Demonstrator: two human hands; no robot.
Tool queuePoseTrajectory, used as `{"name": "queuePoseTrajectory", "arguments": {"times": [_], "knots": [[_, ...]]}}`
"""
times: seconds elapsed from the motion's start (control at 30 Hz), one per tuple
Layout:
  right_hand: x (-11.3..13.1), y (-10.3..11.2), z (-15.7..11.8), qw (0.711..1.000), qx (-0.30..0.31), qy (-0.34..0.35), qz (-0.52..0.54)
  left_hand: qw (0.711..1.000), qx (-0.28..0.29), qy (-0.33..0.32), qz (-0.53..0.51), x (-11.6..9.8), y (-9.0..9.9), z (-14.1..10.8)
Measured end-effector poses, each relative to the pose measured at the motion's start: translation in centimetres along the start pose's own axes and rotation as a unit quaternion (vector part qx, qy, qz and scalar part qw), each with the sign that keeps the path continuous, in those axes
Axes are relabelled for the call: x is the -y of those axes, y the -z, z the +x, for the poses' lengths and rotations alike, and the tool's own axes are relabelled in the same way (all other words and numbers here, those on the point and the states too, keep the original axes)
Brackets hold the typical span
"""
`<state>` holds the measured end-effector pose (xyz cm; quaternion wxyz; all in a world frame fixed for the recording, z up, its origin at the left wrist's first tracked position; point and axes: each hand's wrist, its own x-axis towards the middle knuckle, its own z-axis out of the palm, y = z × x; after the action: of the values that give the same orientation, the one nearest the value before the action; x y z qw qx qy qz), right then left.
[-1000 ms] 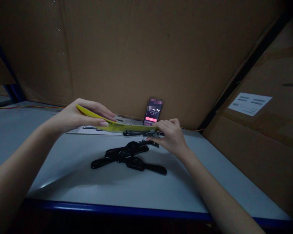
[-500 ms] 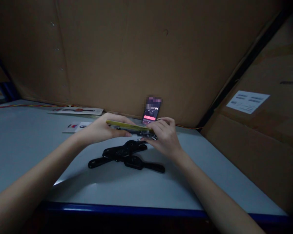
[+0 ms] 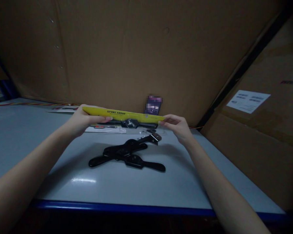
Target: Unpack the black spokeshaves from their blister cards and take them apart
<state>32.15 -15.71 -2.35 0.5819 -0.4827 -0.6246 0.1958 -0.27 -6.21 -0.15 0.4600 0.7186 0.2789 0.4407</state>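
A yellow card printed "SPOKE SHAVE" is held up by its two ends, a black tool under clear plastic along its lower side. The card's left end is pinched in my left hand, and its right end in my right hand. Below, several black spokeshaves lie crossed in a pile on the grey table. One at the upper right of the pile shows a shiny metal blade.
Behind the card a phone leans on the cardboard wall. Flat packages lie under and behind the card, with another at the back left. A cardboard box stands at right; a blue edge runs along the front.
The card has tilted so its yellow printed face shows. My hands have moved apart to its two ends, and the bladed tool and packages behind have come into view.
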Motion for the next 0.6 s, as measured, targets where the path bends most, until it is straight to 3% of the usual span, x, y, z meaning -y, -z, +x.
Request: {"name": "queuePoseTrajectory", "arguments": {"times": [0.27, 0.43, 0.6], "knots": [[0.1, -0.6, -0.2, 0.994, -0.018, -0.016, 0.111, 0.995, 0.012, 0.061, -0.077, -0.6, -0.2, 0.0], [0.5, -1.5, -0.4, 0.990, -0.017, -0.023, 0.140, 0.992, -0.017, 0.078, -0.095, -0.2, -0.2, 0.1], [0.7, -2.3, -0.6, 0.987, -0.014, -0.042, 0.156, 0.990, 0.005, 0.089, -0.110, 0.0, -0.7, -0.1]]}}
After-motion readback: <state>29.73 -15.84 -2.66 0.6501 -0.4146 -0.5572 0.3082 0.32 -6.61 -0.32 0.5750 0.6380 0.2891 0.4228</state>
